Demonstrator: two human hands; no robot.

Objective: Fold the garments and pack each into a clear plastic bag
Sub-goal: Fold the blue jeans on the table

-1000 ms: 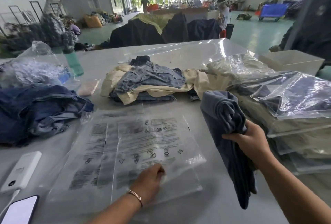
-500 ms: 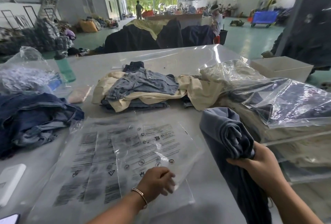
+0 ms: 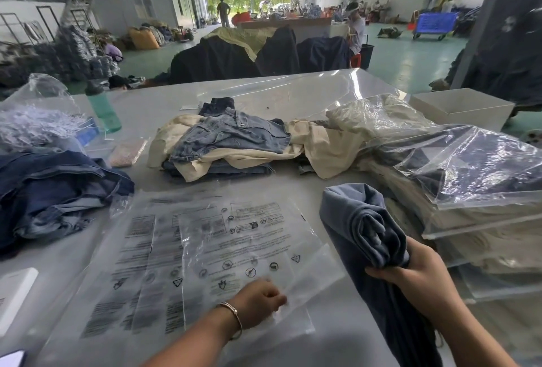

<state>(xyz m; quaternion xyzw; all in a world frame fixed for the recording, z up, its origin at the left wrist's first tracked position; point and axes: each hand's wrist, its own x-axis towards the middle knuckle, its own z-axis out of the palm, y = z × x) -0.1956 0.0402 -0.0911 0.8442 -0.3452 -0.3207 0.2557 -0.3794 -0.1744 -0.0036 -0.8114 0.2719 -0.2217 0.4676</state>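
My right hand [image 3: 416, 275] grips a folded grey-blue denim garment [image 3: 357, 220], held upright at the right of the table, its lower part hanging past my wrist. Several clear plastic bags [image 3: 205, 249] with printed black warning text lie flat in front of me. My left hand [image 3: 258, 300], a bracelet on its wrist, pinches the near edge of the top bag with curled fingers. Behind the bags lies a heap of unfolded denim and cream garments [image 3: 234, 144].
Packed garments in clear bags [image 3: 469, 179] are stacked at the right. A dark denim pile [image 3: 52, 190] sits at the left, with a green bottle [image 3: 102, 108], a bag of tags [image 3: 35, 120] and a white device [image 3: 14, 290]. A white box [image 3: 460, 108] stands far right.
The top bag has been drawn toward my right and its near edge lifted a little by my left hand. The garment in my right hand has come nearer and lower.
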